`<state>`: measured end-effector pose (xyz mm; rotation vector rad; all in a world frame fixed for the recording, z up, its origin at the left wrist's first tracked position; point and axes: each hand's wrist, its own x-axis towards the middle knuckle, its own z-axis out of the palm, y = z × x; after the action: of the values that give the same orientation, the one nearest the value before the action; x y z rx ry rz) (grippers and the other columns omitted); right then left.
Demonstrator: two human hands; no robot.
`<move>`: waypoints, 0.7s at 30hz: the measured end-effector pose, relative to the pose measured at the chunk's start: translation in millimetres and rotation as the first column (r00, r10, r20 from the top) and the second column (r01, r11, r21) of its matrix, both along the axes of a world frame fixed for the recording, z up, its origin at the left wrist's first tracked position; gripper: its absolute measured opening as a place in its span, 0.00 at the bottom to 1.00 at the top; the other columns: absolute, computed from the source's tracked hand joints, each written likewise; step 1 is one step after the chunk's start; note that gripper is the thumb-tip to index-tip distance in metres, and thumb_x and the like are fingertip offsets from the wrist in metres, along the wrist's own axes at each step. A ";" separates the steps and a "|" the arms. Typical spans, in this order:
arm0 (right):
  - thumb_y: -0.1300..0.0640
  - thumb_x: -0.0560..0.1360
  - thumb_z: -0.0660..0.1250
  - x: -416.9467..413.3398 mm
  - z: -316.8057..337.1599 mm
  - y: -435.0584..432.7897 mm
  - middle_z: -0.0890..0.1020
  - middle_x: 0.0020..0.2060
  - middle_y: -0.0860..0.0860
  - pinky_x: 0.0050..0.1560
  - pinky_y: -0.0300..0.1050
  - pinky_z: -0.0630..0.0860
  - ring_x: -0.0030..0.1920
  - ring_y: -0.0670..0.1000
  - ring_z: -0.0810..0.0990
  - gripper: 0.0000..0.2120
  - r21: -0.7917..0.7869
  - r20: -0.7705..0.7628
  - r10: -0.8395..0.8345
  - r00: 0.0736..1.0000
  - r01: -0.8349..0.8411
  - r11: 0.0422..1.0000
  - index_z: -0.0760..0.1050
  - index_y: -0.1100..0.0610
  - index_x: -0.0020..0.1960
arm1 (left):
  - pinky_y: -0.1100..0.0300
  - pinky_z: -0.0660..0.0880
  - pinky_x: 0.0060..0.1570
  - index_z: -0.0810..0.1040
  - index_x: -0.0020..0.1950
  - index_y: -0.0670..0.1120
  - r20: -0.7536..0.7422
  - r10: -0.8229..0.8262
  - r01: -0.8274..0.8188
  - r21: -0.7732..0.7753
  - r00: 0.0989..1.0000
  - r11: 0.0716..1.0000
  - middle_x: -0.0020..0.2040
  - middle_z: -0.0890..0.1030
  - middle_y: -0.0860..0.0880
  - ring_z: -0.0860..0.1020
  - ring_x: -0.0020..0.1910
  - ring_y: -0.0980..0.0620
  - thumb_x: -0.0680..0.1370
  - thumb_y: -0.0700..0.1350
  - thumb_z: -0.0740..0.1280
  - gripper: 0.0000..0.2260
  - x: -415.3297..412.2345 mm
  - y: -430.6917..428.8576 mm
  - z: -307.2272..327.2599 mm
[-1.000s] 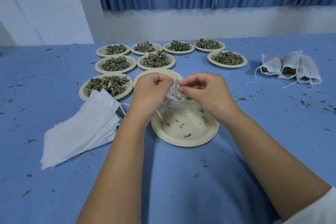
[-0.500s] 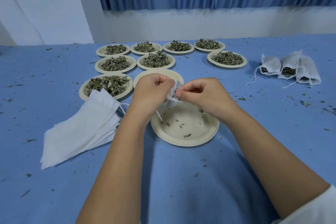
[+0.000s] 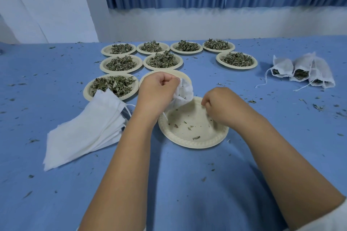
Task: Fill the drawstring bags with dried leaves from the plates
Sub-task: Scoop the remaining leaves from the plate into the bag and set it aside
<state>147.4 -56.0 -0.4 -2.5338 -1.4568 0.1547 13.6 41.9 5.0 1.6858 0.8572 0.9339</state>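
Observation:
My left hand [image 3: 157,93] grips a white drawstring bag [image 3: 185,90], held just above the far rim of a nearly empty paper plate [image 3: 189,142]. A few leaf crumbs [image 3: 196,138] lie in that plate. My right hand [image 3: 220,106] hovers over the plate's right side with its fingers curled and its fingertips down near the plate. Whether they pinch anything is hidden. Several plates heaped with dried leaves [image 3: 112,84] stand behind, in rows.
A stack of flat empty bags [image 3: 84,131] lies at the left. Three filled bags [image 3: 300,71] lie at the far right. Another empty plate [image 3: 150,76] sits behind my left hand. Leaf bits are scattered over the blue cloth [image 3: 187,184].
My right hand has left the bag's mouth and dropped down and to the right, onto the plate. My left hand keeps hold of the bag, which now hangs more open to view.

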 end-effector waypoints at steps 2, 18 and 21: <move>0.68 0.76 0.56 -1.1 -1.0 0.7 0.80 0.57 0.58 0.57 0.53 0.77 0.58 0.58 0.79 0.17 -0.042 0.028 0.016 0.999 -0.014 0.999 0.79 0.63 0.58 | 0.66 0.68 0.29 0.80 0.39 0.49 0.000 0.003 -0.003 0.003 1.000 1.000 0.24 0.74 0.59 0.69 0.23 0.60 0.77 0.43 0.67 0.08 -0.3 0.2 0.1; 0.68 0.74 0.62 -5.9 9.5 -12.1 0.86 0.42 0.45 0.46 0.35 0.79 0.42 0.43 0.84 0.17 0.050 -0.520 0.297 0.801 -0.319 0.947 0.84 0.51 0.49 | 0.64 0.68 0.31 0.80 0.39 0.48 0.004 0.002 -0.002 0.006 1.000 1.000 0.24 0.73 0.59 0.69 0.23 0.60 0.77 0.43 0.67 0.07 1.4 0.5 -1.5; 0.60 0.70 0.73 0.5 8.8 -13.4 0.83 0.49 0.45 0.53 0.44 0.80 0.49 0.45 0.81 0.15 0.038 -0.427 0.352 0.833 -0.373 0.927 0.82 0.44 0.53 | 0.63 0.68 0.31 0.80 0.39 0.48 0.008 0.001 -0.001 0.004 1.000 1.000 0.23 0.73 0.60 0.68 0.23 0.61 0.77 0.43 0.67 0.07 1.4 0.7 -1.4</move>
<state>147.9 -69.4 8.4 -2.0367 -1.7287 0.7637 15.0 42.5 3.7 1.6834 0.8515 0.9432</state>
